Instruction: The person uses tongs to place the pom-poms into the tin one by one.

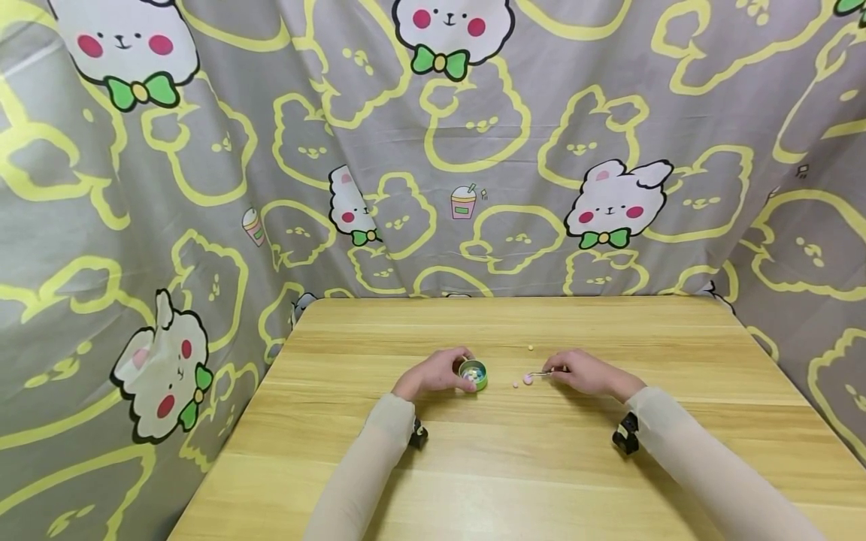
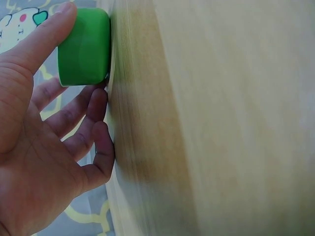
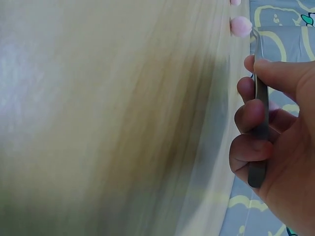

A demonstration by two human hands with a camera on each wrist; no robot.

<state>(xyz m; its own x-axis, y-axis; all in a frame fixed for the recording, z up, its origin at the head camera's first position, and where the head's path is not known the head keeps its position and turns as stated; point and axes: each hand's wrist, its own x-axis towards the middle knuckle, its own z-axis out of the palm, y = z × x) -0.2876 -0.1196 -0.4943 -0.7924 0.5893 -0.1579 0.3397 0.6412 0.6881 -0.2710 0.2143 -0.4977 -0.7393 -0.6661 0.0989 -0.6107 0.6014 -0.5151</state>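
Note:
My left hand (image 1: 441, 370) holds a small round green tin (image 1: 482, 386) by its side, thumb and fingers around it. Several small pale and coloured pieces lie inside, too small to make out well. In the left wrist view the tin's green wall (image 2: 84, 49) sits between thumb and fingers. My right hand (image 1: 587, 372) grips metal tweezers (image 3: 261, 130), tips pointing left toward the tin. At the tips is a pink pom-pom (image 1: 528, 379); whether they pinch it or only touch it, I cannot tell. A smaller pink ball (image 1: 515, 385) lies just left of it.
A tiny yellow ball (image 1: 531, 348) lies farther back on the wooden table (image 1: 501, 466). Patterned cloth (image 1: 406, 248) hangs behind the table and along both sides. A dark wrist camera (image 1: 625, 433) sits under the right wrist, another (image 1: 418, 434) under the left.

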